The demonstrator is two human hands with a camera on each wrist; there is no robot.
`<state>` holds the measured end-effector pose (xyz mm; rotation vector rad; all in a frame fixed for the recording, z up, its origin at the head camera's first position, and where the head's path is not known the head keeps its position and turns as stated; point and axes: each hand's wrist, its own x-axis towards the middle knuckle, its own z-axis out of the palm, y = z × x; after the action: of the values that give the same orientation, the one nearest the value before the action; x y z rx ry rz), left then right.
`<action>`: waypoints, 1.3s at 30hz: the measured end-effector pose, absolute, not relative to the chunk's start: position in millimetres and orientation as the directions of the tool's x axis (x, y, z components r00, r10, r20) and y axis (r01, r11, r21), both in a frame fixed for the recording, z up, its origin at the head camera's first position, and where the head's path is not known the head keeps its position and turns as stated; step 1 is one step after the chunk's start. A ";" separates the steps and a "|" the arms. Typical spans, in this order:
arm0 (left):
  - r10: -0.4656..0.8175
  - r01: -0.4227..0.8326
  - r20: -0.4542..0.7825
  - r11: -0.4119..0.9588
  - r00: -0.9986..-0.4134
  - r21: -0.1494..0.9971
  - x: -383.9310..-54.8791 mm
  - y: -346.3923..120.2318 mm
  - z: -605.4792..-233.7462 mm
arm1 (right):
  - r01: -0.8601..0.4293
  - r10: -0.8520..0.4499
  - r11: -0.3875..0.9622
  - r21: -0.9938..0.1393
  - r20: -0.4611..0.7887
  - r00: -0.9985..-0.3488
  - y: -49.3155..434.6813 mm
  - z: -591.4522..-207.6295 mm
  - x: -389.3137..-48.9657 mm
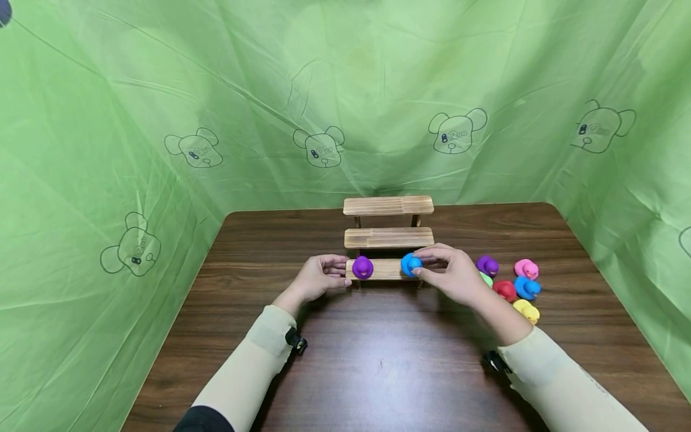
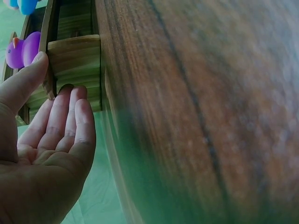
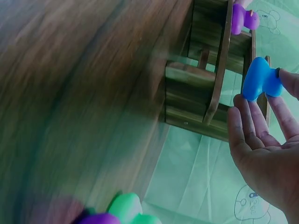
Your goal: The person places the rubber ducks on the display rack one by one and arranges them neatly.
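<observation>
A three-step wooden display shelf [image 1: 388,238] stands near the back of the table. On the left of its lowest step sits a purple rubber duck [image 1: 362,267]. My left hand [image 1: 318,277] holds the left end of that step, with the thumb at the board's edge and the fingers by the side panel [image 2: 74,65] in the left wrist view. At the step's right end, my right hand [image 1: 452,275] pinches a blue rubber duck [image 1: 410,264] between thumb and fingers. In the right wrist view this blue duck [image 3: 258,80] is at the fingertips, close over the board.
Right of the shelf, loose rubber ducks lie on the brown table: purple [image 1: 487,266], pink [image 1: 526,269], red [image 1: 505,290], a second blue [image 1: 527,288], yellow [image 1: 526,311] and a partly hidden green [image 1: 486,279]. Green curtains [image 1: 378,90] enclose the back and sides.
</observation>
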<state>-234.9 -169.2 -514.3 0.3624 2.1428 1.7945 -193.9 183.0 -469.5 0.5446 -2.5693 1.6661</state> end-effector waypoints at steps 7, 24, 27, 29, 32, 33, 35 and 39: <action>0.386 -0.005 -0.081 0.193 -0.919 0.981 -236.0 -169.1 -515.4 | -0.295 -0.273 0.355 -0.887 0.203 -0.940 172.1 -473.4 -196.8; 0.393 0.001 -0.077 0.194 -0.916 0.981 -235.0 -169.2 -514.3 | -0.329 -0.299 0.445 -0.833 0.209 -0.931 150.9 -480.9 -201.1; 0.393 0.006 -0.075 0.200 -0.917 0.980 -234.9 -169.3 -514.6 | -0.336 -0.304 0.451 -0.827 0.212 -0.929 148.1 -481.9 -201.2; 0.393 0.007 -0.075 0.203 -0.917 0.979 -235.1 -169.5 -515.1 | -0.336 -0.300 0.461 -0.821 0.212 -0.930 146.5 -482.7 -201.3; 0.393 0.008 -0.075 0.203 -0.916 0.979 -235.3 -169.9 -515.6 | -0.328 -0.292 0.479 -0.814 0.205 -0.934 144.3 -483.1 -201.2; 0.393 0.007 -0.075 0.203 -0.916 0.979 -235.4 -170.1 -515.6 | -0.327 -0.291 0.483 -0.813 0.204 -0.935 143.7 -483.5 -201.2; 0.394 0.006 -0.076 0.203 -0.916 0.979 -235.5 -170.2 -515.4 | -0.326 -0.288 0.491 -0.808 0.203 -0.936 142.4 -483.8 -201.1; 0.392 0.005 -0.077 0.204 -0.917 0.979 -235.4 -169.7 -515.0 | -0.338 -0.289 0.497 -0.800 0.214 -0.933 139.9 -483.6 -200.9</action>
<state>-235.4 -169.7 -515.0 0.3743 2.1742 1.7667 -200.9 139.9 -483.6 0.5598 -2.6725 1.4460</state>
